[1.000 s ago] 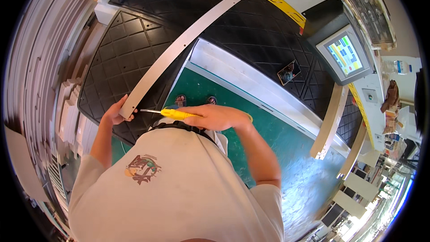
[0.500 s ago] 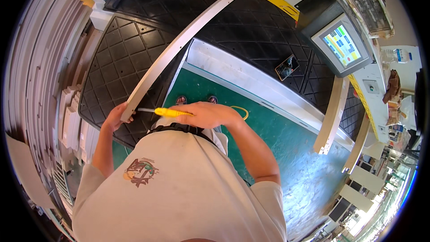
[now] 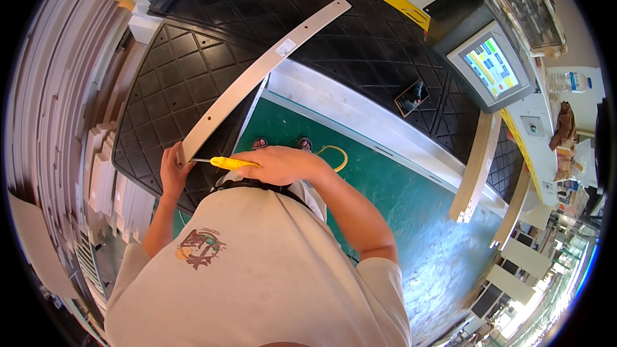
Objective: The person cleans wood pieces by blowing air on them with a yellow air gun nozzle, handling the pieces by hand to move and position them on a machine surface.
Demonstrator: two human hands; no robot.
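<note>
While scanning from the left, best to start at the left hand [image 3: 171, 172]: clamped round the near end of the long pale strip [image 3: 257, 74], fingers curled over its edge, forearm up along the left side of the body, elbow tucked low. Seems to be lying flat on the black ribbed mat [image 3: 160, 83], long axis running from that near end at lower left away to the upper right, far end well out of reach of either hand. Nearest bit of the strip is the end cut, right at the left fingertips and just left of the tool tip.

Moving right: yellow-handled tool [image 3: 232, 163], roughly level, thin metal tip pointing left, touching or just about touching the strip's end, can't quite tell which. Then the right hand [image 3: 283, 164], closed in a fist round the back of the handle, knuckles up, wrist bent inward, forearm crossing in front of the belly. Both hands close together, left one on the strip itself, right one meeting it only through the tool.

Further right, not involved: dark phone [image 3: 411, 97] on the mat, touchscreen [image 3: 491, 64] beyond it.
</note>
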